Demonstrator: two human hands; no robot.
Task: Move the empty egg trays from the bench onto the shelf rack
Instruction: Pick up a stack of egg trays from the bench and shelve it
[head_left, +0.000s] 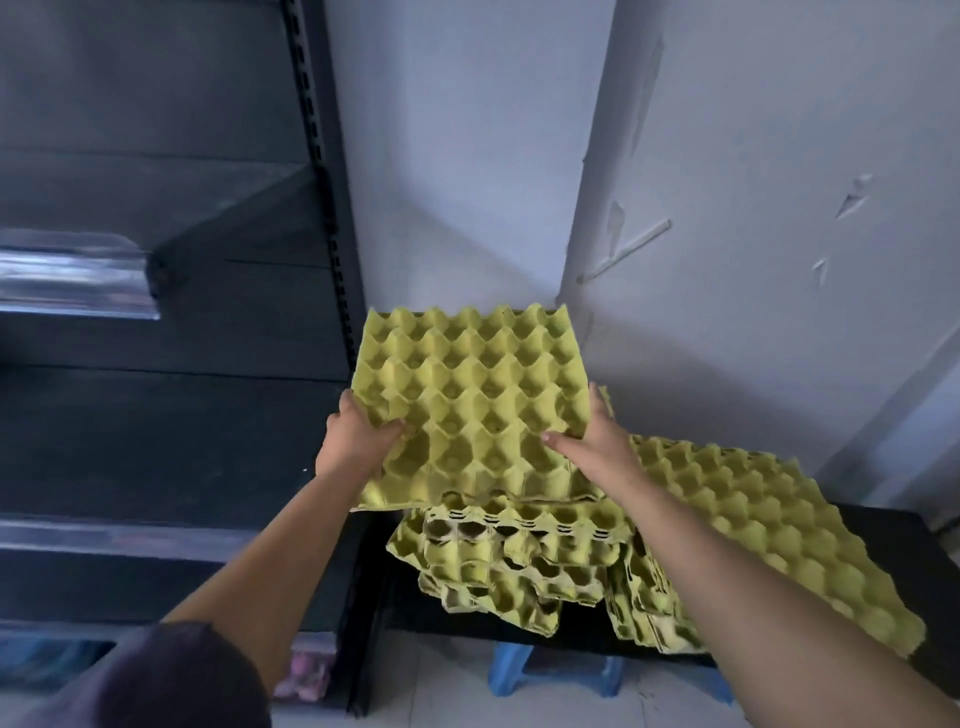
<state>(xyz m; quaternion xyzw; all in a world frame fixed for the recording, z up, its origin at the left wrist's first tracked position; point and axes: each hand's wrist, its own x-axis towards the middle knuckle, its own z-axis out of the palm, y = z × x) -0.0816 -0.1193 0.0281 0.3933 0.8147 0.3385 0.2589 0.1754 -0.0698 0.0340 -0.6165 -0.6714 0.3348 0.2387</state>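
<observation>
- The left hand (358, 431) grips the left edge of a yellow-green tray (472, 400), thumb on top and fingers curled beneath.
- The right hand (597, 447) grips the right edge, thumb lying across the cups; its fingers run behind the edge.
- The tray is held level with cups facing up, raised over a ragged pile (498, 561) of trays. Its near edge hangs just above that pile's top.
- A second pile (753, 519) lies to the right, slanting, its near right corner reaching past the bench (914, 551) front.
- The bench is black; bare strips show left of the near pile and at the far right.
- The tray's far left corner sits beside the slotted upright (322, 156) of the dark rack (156, 441); whether they touch cannot be told.
- The rack fills the left side, with shelves whose shiny front edges show, and open gaps between the levels.
- A pale wall (467, 156) stands close behind the tray's far edge and turns a corner to the right.
- A blue stool (550, 670) stands on the floor under the bench front.
</observation>
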